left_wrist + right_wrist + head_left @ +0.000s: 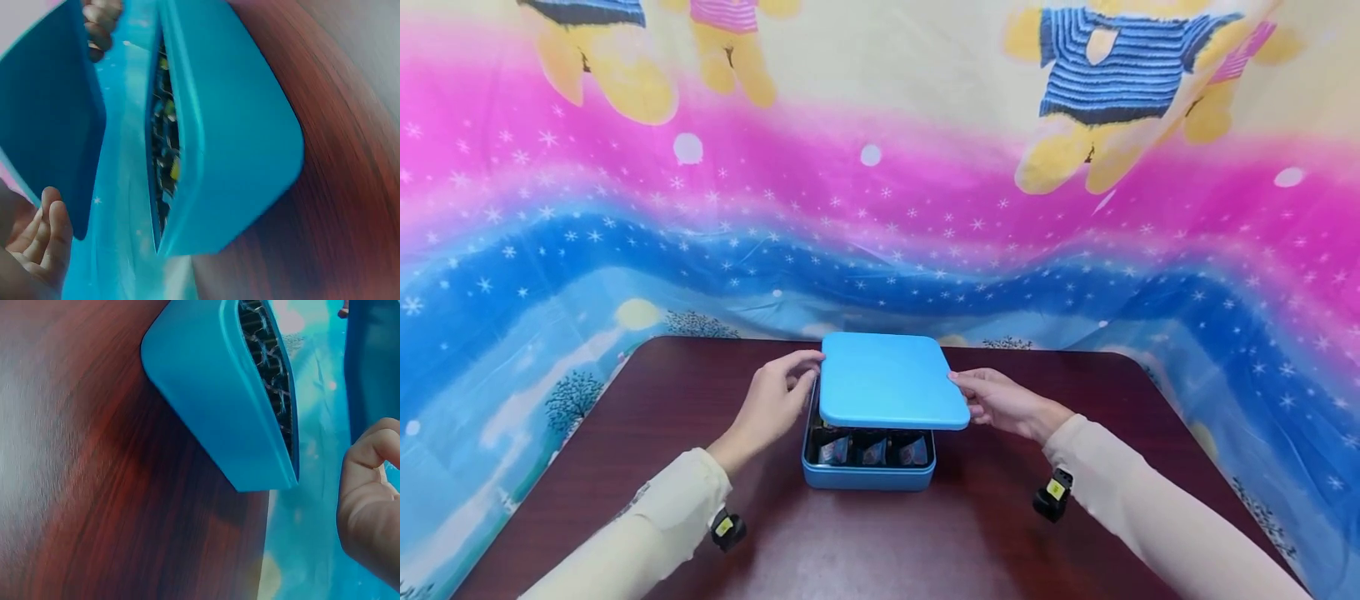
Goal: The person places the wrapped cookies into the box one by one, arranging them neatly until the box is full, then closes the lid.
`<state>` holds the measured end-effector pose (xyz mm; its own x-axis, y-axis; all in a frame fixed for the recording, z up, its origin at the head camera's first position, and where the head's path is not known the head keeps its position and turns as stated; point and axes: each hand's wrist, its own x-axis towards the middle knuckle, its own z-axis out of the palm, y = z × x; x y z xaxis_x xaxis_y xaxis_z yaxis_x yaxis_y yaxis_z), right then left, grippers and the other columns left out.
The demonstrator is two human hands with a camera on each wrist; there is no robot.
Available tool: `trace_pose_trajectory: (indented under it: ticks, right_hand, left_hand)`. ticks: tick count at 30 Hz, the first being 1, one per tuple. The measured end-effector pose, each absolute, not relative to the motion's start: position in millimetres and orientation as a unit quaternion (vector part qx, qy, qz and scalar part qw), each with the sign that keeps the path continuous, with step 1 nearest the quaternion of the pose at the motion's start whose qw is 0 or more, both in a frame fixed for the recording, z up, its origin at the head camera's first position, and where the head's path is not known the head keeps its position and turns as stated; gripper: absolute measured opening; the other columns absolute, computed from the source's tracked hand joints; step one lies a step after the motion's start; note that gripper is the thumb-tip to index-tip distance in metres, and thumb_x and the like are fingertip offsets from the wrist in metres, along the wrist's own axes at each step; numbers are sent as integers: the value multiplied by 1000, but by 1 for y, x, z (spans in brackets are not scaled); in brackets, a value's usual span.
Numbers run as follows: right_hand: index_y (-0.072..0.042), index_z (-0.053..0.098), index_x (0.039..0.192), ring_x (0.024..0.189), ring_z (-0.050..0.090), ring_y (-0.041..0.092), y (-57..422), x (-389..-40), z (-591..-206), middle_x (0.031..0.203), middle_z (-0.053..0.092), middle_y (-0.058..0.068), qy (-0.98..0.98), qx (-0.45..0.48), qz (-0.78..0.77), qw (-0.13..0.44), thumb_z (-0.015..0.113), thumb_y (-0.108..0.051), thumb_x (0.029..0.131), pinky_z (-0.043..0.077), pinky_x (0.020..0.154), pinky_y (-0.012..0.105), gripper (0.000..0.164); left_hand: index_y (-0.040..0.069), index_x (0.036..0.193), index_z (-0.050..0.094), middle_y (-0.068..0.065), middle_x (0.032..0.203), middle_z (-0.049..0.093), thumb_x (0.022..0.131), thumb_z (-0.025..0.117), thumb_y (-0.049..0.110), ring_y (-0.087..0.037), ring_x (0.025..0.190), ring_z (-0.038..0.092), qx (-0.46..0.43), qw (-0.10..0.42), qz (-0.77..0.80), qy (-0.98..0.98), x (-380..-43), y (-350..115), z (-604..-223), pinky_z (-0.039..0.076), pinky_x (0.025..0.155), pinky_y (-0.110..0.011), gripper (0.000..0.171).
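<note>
A blue box lid is held up above a blue box, tilted and shifted a little to the right of it. My left hand grips the lid's left edge, and my right hand pinches its right edge. In the left wrist view a gap shows between the lid and the box. Inside the box, dark compartments carry small wrapped pieces along the front row; the lid covers the back rows in the head view.
The box stands on a dark red wooden table. A printed cloth with bears and snowflakes hangs right behind the table's far edge and along its sides. A small black camera is strapped at the left wrist, another camera at the right.
</note>
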<state>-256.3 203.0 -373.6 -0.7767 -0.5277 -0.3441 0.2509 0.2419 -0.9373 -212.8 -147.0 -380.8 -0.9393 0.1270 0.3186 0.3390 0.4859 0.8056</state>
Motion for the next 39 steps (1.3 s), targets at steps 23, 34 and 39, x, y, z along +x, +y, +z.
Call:
trace_pose_trajectory:
  ticks: [23,34,39]
  right_hand:
    - [-5,57,83,55,40,11,187,-252,-375,69,48,1,804,-100,-524,262,49,-32,107,31,53,25,37]
    - [-5,61,76,52,42,11,184,-255,-384,64,50,0,827,-92,-493,253,49,-34,107,35,51,25,44]
    - [-6,62,74,50,42,11,181,-255,-387,63,51,0,834,-91,-483,250,49,-33,107,35,51,25,45]
  left_hand:
    - [-3,111,73,-3,79,74,97,68,25,-16,66,63,-13,-82,-537,-840,-227,-157,-383,58,66,-37,31]
    - [2,108,75,-1,66,65,97,68,29,-19,64,59,-7,-99,-507,-857,-231,-160,-393,48,54,-32,30]
    - [0,107,75,-3,63,62,97,67,27,-18,62,57,-18,-96,-502,-859,-233,-160,-396,41,55,-28,29]
